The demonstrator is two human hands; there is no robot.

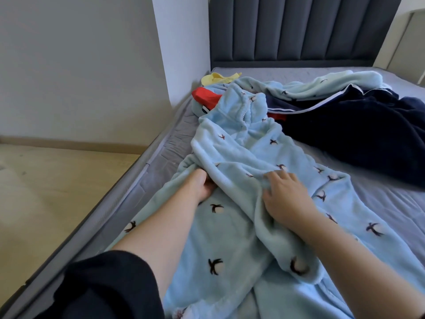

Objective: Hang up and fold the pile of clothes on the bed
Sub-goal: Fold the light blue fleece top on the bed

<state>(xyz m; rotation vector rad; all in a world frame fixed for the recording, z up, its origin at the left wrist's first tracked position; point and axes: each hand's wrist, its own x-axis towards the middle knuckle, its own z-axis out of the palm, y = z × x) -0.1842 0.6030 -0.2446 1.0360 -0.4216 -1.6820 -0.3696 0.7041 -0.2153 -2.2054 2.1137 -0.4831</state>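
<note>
Little of the job looks finished: nothing in view lies folded and nothing hangs. At the left the bed (pixel 161 162) shows its bare grey mattress edge beside the floor (pixel 46 192). The left hand (pixel 204 183) reaches under a fold of the pale blue fleece garment (pixel 230 238), its fingers hidden beneath the cloth and its grip seemingly closed on that fold. The garment sprawls rumpled across the near part of the bed, so I judge it is only being straightened for its first fold. Behind it, near the wall, the rest of the pile waits: a yellow piece (pixel 220 78) and a red piece (pixel 205 96), both partly buried. The right hand (pixel 285 199) lies on top of the fleece with fingers spread and lightly bent, its grip not closed on anything, pressing the cloth down. Farther right lie a second blue fleece piece (pixel 322 86) and a crumpled navy garment (pixel 356 125). No basket, drawer or hanger shows.
</note>
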